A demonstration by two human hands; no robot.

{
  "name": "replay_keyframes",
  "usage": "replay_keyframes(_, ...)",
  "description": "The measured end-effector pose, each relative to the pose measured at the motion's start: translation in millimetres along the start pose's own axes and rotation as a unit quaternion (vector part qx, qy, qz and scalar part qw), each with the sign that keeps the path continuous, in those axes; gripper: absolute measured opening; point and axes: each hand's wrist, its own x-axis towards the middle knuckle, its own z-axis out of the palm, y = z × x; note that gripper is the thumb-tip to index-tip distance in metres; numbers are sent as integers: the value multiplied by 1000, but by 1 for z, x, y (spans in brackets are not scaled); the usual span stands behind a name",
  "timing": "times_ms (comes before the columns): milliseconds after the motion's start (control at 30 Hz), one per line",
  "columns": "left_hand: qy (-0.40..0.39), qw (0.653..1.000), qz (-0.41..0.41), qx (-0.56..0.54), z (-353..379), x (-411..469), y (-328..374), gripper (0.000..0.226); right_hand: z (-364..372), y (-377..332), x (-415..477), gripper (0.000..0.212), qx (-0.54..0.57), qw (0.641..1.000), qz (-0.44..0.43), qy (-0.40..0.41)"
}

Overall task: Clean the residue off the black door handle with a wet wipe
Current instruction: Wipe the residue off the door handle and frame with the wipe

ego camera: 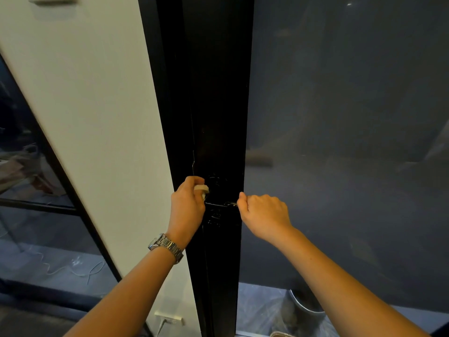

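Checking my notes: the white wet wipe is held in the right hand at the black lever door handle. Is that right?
No. The head view shows the white wet wipe in the left hand, at the black lever door handle. The right hand grips the handle's far end and holds no wipe.

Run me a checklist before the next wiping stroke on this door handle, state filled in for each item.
1. Wipe in hand: ok, the left hand pinches it.
2. Wipe touching the door handle: cannot tell; it sits by the handle's inner end and the contact is hidden.
3. Handle steadied: ok, the right hand grips its outer end.
4. Residue located: cannot tell, the handle is too dark.
5. Wipe wet enough: cannot tell.
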Motion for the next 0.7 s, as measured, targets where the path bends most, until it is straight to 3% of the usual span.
replay_keyframes(200, -95, 994, -56, 3, 17, -22, -18, 34, 3, 1, 1, 56, -8, 1000, 2, 9)
replay_keyframes(400, -129, 991, -14, 44, 24, -23, -27, 22, 4, 0, 1, 57, -13, 1000, 5, 17)
replay_keyframes(700, -100, 990, -85, 53, 29, -21, -28, 27, 2, 0, 0, 56, -13, 1000, 5, 9)
